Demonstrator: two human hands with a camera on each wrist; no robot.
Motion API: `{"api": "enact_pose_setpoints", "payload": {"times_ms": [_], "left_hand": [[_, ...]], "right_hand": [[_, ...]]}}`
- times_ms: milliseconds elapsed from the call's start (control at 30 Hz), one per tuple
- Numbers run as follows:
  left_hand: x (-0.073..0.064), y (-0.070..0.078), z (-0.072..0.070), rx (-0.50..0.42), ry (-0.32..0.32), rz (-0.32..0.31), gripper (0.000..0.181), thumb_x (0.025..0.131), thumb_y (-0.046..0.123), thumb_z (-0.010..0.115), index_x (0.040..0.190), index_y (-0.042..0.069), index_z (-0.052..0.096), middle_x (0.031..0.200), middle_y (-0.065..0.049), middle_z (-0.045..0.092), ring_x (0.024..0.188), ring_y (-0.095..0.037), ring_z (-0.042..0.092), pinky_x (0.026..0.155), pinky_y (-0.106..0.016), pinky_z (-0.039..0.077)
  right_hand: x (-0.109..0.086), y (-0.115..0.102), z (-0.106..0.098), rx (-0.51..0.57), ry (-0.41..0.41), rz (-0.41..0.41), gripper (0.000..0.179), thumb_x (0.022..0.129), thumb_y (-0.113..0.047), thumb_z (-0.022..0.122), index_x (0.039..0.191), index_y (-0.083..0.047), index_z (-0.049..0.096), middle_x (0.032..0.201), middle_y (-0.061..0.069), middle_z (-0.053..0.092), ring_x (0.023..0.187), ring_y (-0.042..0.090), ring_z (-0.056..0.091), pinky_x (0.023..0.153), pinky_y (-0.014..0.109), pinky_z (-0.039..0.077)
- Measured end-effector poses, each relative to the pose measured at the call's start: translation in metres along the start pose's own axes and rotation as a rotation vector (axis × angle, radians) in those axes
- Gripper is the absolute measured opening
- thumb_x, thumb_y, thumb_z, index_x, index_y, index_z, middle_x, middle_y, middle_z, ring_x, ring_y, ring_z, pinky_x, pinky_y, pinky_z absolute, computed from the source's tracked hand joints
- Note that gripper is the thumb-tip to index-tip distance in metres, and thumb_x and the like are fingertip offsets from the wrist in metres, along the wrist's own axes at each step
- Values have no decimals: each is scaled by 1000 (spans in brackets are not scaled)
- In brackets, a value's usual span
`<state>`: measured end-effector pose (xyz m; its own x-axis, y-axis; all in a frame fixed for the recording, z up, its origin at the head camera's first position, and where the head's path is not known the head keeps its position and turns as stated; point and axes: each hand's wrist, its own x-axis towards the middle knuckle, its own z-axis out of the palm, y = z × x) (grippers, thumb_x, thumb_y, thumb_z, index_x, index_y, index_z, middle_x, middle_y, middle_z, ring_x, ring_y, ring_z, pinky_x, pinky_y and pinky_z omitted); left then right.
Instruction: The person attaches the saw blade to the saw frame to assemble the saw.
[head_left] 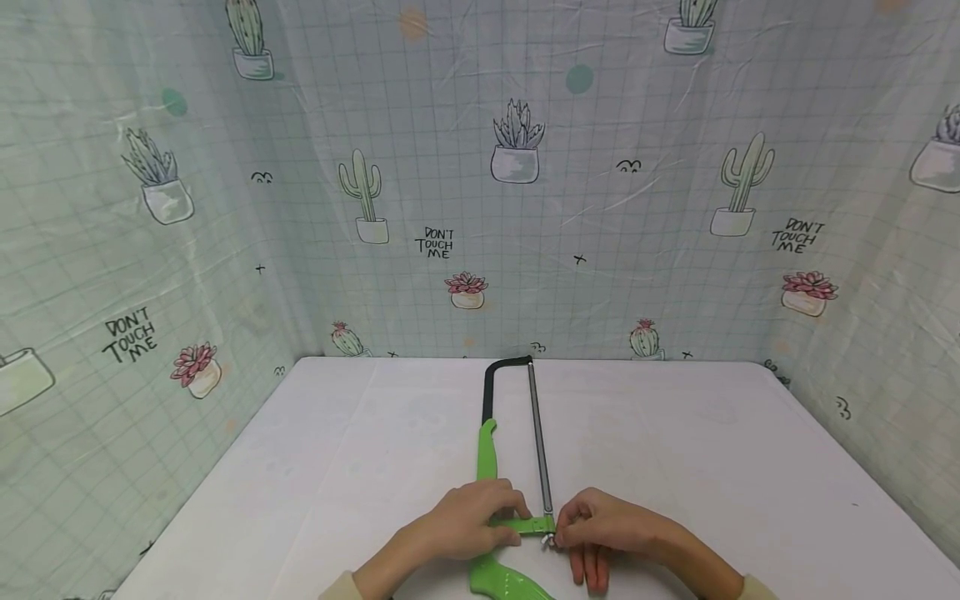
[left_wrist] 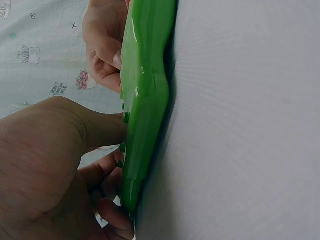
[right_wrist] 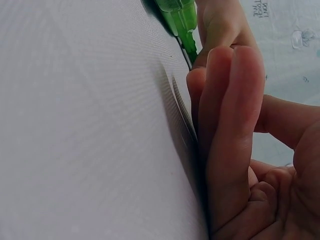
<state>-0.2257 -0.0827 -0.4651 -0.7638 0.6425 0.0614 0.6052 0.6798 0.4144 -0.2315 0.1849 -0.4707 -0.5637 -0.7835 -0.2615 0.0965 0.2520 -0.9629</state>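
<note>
A hacksaw (head_left: 487, 454) with a green handle and a black front frame lies flat on the white table. Its grey blade (head_left: 538, 442) runs along the right side, from the frame's far tip to a green cross-piece. My left hand (head_left: 476, 521) holds the green frame where the cross-piece joins it, thumb and fingers on either side. At the blade's near end sits a small silver wing nut (head_left: 548, 541). There the thumb and index finger of my right hand (head_left: 607, 525) pinch, partly covering it. In the left wrist view the green handle (left_wrist: 147, 85) hides some fingertips.
The white table (head_left: 660, 442) extends around the saw on all sides. A cactus-print curtain (head_left: 517, 250) hangs behind the table and along both sides.
</note>
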Motion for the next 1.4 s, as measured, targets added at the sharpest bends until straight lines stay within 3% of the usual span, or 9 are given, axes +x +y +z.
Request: {"api": "enact_pose_setpoints", "payload": {"times_ms": [1400], "left_hand": [[1,1,-1,6,1,0,16,92,37,74,108,33,73,96,20,60,86,4,52,72,-20,44]], "right_hand": [[3,2,-1,36,10,0,6,96,-9,61,97,-3,63,68,2,71,50,3,65,49,22,54]]}}
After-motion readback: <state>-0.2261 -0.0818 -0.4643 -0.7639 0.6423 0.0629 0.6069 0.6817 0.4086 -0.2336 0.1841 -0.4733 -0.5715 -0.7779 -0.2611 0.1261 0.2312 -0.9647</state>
